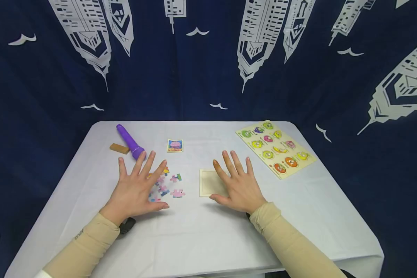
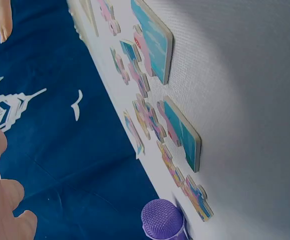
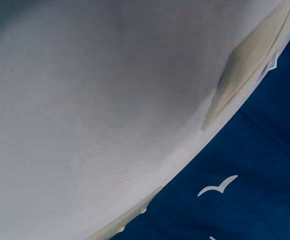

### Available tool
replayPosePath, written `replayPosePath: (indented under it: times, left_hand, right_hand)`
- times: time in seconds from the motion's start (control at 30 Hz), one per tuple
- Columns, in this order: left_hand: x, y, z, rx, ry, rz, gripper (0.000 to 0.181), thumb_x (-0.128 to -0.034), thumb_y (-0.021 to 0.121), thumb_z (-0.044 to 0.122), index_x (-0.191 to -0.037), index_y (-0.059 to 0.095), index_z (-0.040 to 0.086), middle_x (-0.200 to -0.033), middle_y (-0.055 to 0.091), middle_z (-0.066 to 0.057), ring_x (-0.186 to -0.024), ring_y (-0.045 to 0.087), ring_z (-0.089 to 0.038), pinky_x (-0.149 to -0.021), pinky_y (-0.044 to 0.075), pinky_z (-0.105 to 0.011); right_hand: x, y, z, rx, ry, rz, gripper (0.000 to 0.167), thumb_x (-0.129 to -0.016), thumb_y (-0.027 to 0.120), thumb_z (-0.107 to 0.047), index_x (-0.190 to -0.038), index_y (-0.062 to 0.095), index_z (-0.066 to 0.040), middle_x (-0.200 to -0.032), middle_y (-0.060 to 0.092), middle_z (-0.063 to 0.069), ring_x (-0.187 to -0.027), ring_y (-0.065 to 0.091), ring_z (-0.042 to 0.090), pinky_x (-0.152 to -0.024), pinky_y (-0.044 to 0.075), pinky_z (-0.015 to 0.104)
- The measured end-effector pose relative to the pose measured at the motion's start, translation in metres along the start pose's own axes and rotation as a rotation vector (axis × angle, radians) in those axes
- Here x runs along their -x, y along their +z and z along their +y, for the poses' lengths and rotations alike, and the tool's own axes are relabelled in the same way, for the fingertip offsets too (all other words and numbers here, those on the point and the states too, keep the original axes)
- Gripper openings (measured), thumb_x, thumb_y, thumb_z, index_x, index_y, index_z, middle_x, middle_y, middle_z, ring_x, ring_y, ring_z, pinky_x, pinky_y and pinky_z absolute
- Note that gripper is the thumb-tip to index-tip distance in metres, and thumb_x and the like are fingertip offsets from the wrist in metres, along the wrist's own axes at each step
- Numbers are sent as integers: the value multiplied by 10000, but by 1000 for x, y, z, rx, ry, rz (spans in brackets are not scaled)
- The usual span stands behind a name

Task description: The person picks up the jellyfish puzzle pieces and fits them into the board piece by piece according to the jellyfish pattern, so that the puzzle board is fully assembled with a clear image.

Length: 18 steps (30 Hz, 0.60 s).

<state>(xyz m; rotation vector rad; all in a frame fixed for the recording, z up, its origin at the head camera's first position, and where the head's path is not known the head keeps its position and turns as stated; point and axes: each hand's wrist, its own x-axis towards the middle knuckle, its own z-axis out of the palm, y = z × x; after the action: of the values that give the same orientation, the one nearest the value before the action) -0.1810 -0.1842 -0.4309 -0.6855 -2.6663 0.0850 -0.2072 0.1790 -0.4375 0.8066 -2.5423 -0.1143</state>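
Fingers spread wide, my left hand (image 1: 135, 189) hovers above the table and holds nothing. Beneath and beside it lie several loose jigsaw pieces (image 1: 177, 193), pink, blue and yellow; the hand hides some of them in the head view. In the left wrist view the pieces (image 2: 184, 135) lie apart and flat on the cloth. My right hand (image 1: 241, 189), also spread and holding nothing, is over the right part of a cream puzzle tray (image 1: 208, 183). That tray (image 3: 249, 60) shows bare and edge-on in the right wrist view.
A purple toy microphone (image 1: 129, 139) lies at the back left beside a brown wooden block (image 1: 119, 148). A small picture card (image 1: 175, 146) is at the back middle. At the back right rests a fruit puzzle board (image 1: 276, 148). White cloth (image 1: 194, 239) covers the table.
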Motion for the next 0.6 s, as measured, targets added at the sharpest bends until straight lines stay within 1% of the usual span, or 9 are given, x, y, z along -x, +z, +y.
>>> replayPosePath:
  times: [0.13,0.23,0.37,0.43,0.5,0.53,0.6]
  left_hand:
    - [2,2,1,6,-19,-11,1228,-698,508,975,-1647,249,239,-1713,145,-184,-1572,132,-434,-1072,-56,-852]
    - [4,3,1,7,-24,-25,1232,-702,491,981,-1650,236,237,-1712,145,-186,-1574,129,-430,-1069,-46,-857]
    - [2,3,-2,3,-25,-11,1238,-703,483,985,-1654,221,237,-1710,152,-188,-1574,135,-427,-1068,-44,-857]
    - [0,1,-5,14,-37,-5,1241,-704,498,977,-1657,206,238,-1711,149,-188,-1575,133,-425,-1070,-71,-849]
    - [-1,-2,-8,41,-61,-3,1240,-713,516,962,-1660,187,232,-1712,138,-192,-1576,125,-425,-1071,-113,-832]
    - [-2,-4,-9,63,-76,-1,1233,-725,528,948,-1660,185,223,-1711,138,-198,-1576,124,-429,-1071,-122,-829]
    - [-3,-7,-12,119,-114,-2,1206,-759,550,911,-1660,183,199,-1708,142,-206,-1573,128,-436,-1071,-145,-817]
  right_hand:
    - [0,0,0,-14,2,-21,1006,-852,429,-858,-1641,275,-254,-1723,122,147,-1590,111,383,-1158,157,755]
    - [0,1,-1,-21,3,-29,1002,-857,420,-859,-1643,267,-258,-1726,110,142,-1590,109,380,-1159,155,754]
    - [-2,0,-2,-18,15,-29,997,-864,397,-859,-1645,256,-256,-1729,99,137,-1594,96,371,-1162,161,747]
    - [-3,-2,-2,-51,33,-35,993,-876,400,-849,-1651,234,-250,-1731,82,135,-1595,86,371,-1163,166,743]
    - [-4,-7,-3,-140,68,-51,978,-897,436,-812,-1658,203,-242,-1733,57,131,-1596,72,374,-1165,162,740]
    - [-4,-9,-2,-211,96,-62,958,-918,454,-779,-1661,181,-240,-1734,45,130,-1598,57,369,-1167,158,737]
    - [-5,-13,-1,-417,175,-72,882,-971,505,-663,-1663,171,-230,-1734,41,129,-1596,56,372,-1161,150,743]
